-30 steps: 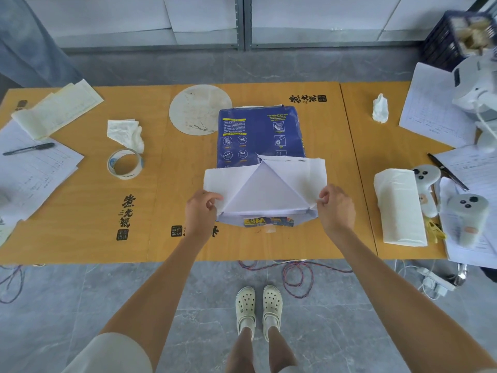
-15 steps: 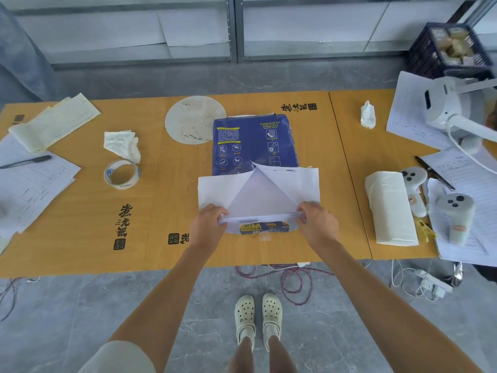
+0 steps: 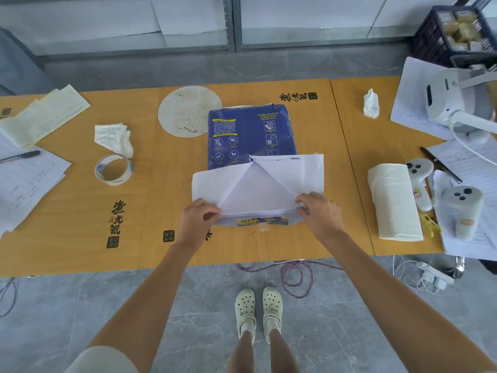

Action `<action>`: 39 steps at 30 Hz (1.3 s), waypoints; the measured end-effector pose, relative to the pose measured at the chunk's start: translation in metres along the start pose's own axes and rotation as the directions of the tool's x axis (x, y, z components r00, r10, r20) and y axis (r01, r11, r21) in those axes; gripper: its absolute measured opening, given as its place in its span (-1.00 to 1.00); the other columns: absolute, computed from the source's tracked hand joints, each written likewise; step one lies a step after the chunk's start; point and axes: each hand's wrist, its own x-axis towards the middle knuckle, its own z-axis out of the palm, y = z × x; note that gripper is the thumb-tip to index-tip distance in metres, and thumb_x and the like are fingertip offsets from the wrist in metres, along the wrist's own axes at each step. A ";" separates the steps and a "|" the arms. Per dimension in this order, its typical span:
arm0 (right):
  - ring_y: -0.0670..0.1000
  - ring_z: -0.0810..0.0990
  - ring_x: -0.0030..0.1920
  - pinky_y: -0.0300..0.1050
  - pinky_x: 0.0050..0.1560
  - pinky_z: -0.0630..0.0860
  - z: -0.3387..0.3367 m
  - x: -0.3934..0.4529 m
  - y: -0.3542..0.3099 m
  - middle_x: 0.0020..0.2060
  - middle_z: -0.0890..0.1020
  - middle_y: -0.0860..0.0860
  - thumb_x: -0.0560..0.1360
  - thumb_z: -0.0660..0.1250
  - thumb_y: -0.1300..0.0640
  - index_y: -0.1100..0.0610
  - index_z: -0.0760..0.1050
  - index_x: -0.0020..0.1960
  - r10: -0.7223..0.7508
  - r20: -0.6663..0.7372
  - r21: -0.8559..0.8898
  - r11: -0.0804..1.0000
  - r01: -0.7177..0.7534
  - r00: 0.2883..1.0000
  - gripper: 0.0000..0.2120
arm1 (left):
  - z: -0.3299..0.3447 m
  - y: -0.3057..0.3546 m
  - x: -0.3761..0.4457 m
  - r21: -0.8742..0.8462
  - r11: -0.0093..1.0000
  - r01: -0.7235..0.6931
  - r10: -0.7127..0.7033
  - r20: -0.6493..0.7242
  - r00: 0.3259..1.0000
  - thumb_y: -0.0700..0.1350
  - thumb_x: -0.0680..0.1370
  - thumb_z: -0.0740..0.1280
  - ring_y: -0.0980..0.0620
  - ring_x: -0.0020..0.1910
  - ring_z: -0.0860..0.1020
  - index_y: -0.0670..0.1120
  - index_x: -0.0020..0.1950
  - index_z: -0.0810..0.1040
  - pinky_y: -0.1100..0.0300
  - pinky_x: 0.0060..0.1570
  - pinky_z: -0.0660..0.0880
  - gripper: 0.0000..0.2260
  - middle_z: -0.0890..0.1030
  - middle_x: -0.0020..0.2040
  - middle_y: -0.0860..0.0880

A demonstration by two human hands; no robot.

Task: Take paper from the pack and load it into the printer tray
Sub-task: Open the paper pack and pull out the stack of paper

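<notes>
Blue paper pack (image 3: 248, 135) at frame centre; its unfolded white flaps (image 3: 258, 184) hide the opening. Left hand (image 3: 197, 220) and right hand (image 3: 320, 214) pinch the flaps' corners.

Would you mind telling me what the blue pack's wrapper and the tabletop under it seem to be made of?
The blue pack wrapper looks like coated paper: printed blue outside, plain white inside on the unfolded flaps, which keep sharp creases. It could be plastic-laminated. The tabletop looks like wood-grain laminate or veneer, smooth and orange-brown, with printed black characters and a visible panel seam.

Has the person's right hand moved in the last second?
Yes. The right hand has slid left along the paper pack's near end, from its outer corner toward the middle.
</notes>
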 end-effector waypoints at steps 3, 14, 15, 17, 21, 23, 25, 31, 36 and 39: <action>0.19 0.59 -0.15 -0.10 -0.22 0.44 0.000 -0.001 0.001 -0.04 0.60 0.08 0.50 0.25 0.23 0.10 0.53 0.11 -0.021 0.004 -0.003 1.000 0.021 1.000 -0.79 | 0.000 -0.002 0.000 0.013 0.999 -0.032 0.032 0.002 0.999 -0.31 0.39 0.45 0.22 -0.32 0.50 -0.23 -0.21 0.67 0.48 -0.29 0.38 -0.99 0.52 -0.27 -0.01; 0.21 0.61 -0.19 -0.06 -0.24 0.48 0.006 -0.012 0.007 -0.06 0.60 0.10 0.48 0.26 0.25 0.16 0.53 0.11 -0.059 -0.021 -0.028 0.998 0.058 0.998 -0.78 | -0.006 -0.006 -0.019 -0.041 0.992 -0.119 0.120 0.015 0.993 -0.35 0.40 0.43 0.27 -0.25 0.52 -0.26 -0.25 0.64 0.46 -0.19 0.46 -0.96 0.51 -0.24 -0.01; 0.21 0.61 -0.22 -0.07 -0.28 0.47 0.007 -0.015 0.008 -0.10 0.61 0.11 0.47 0.28 0.27 0.17 0.55 0.08 -0.058 -0.041 -0.022 0.998 0.057 0.997 -0.79 | -0.007 -0.007 -0.021 -0.048 0.991 -0.126 0.127 0.022 0.992 -0.35 0.40 0.43 0.27 -0.24 0.52 -0.27 -0.25 0.64 0.45 -0.19 0.47 -0.96 0.52 -0.23 -0.01; 0.19 0.61 -0.36 -0.10 -0.43 0.44 0.009 -0.019 0.010 -0.21 0.63 0.10 0.40 0.34 0.34 0.18 0.59 -0.03 -0.083 -0.105 -0.029 0.996 0.081 0.991 -0.82 | -0.008 -0.007 -0.023 -0.061 0.991 -0.119 0.121 0.029 0.992 -0.35 0.40 0.43 0.28 -0.24 0.54 -0.27 -0.24 0.64 0.41 -0.19 0.50 -0.97 0.54 -0.21 0.01; 0.05 0.53 -0.57 -0.28 -0.62 0.25 0.007 -0.025 0.009 -0.44 0.61 0.01 0.28 0.34 0.32 0.11 0.63 -0.25 -0.219 -0.163 -0.135 0.971 0.198 0.962 -0.84 | -0.010 -0.004 -0.028 -0.064 0.990 -0.122 0.123 0.014 0.992 -0.36 0.38 0.44 0.31 -0.25 0.54 -0.26 -0.25 0.65 0.44 -0.19 0.49 -0.97 0.52 -0.18 0.16; 0.02 0.54 -0.57 -0.31 -0.62 0.27 0.005 -0.026 0.011 -0.46 0.61 -0.01 0.31 0.30 0.27 0.09 0.64 -0.28 -0.240 -0.182 -0.132 0.967 0.218 0.953 -0.84 | -0.010 -0.003 -0.030 -0.060 0.989 -0.137 0.138 0.011 0.990 -0.35 0.38 0.45 0.30 -0.23 0.55 -0.25 -0.25 0.65 0.47 -0.18 0.46 -0.97 0.52 -0.18 0.17; -0.01 0.55 -0.56 -0.31 -0.63 0.30 0.006 -0.029 0.013 -0.47 0.62 -0.03 0.36 0.24 0.21 0.08 0.65 -0.29 -0.254 -0.196 -0.132 0.964 0.232 0.947 -0.79 | -0.011 -0.002 -0.033 -0.052 0.988 -0.146 0.147 0.016 0.989 -0.33 0.39 0.45 0.23 -0.19 0.54 -0.24 -0.26 0.66 0.42 -0.18 0.47 -0.97 0.52 -0.18 0.16; -0.03 0.54 -0.55 -0.33 -0.63 0.33 0.012 -0.052 0.020 -0.49 0.61 -0.04 0.32 0.30 0.25 0.07 0.63 -0.35 -0.280 -0.199 -0.118 0.958 0.260 0.939 -0.83 | -0.009 -0.006 -0.058 -0.067 0.990 -0.124 0.127 0.051 0.991 -0.30 0.40 0.45 0.15 -0.17 0.54 -0.19 -0.25 0.66 0.40 -0.16 0.48 -0.95 0.55 -0.18 0.12; -0.02 0.50 -0.58 -0.33 -0.65 0.32 0.018 -0.078 0.026 -0.54 0.58 -0.03 0.37 0.17 0.17 0.06 0.60 -0.40 -0.260 -0.163 -0.092 0.964 0.248 0.952 -0.72 | -0.011 -0.006 -0.083 -0.098 0.989 -0.110 0.115 0.050 0.992 -0.35 0.37 0.46 0.23 -0.14 0.54 -0.19 -0.25 0.67 0.47 -0.14 0.45 -0.92 0.56 -0.17 0.09; -0.11 0.54 -0.52 -0.33 -0.59 0.40 0.017 -0.089 0.025 -0.48 0.63 -0.06 0.35 0.30 0.21 0.09 0.64 -0.32 -0.168 -0.130 0.049 0.983 0.175 0.977 -0.84 | -0.009 -0.002 -0.094 -0.218 0.976 0.025 -0.018 0.036 0.999 -0.38 0.35 0.45 0.25 -0.14 0.58 -0.10 -0.27 0.65 0.47 -0.11 0.50 -0.82 0.58 -0.13 0.05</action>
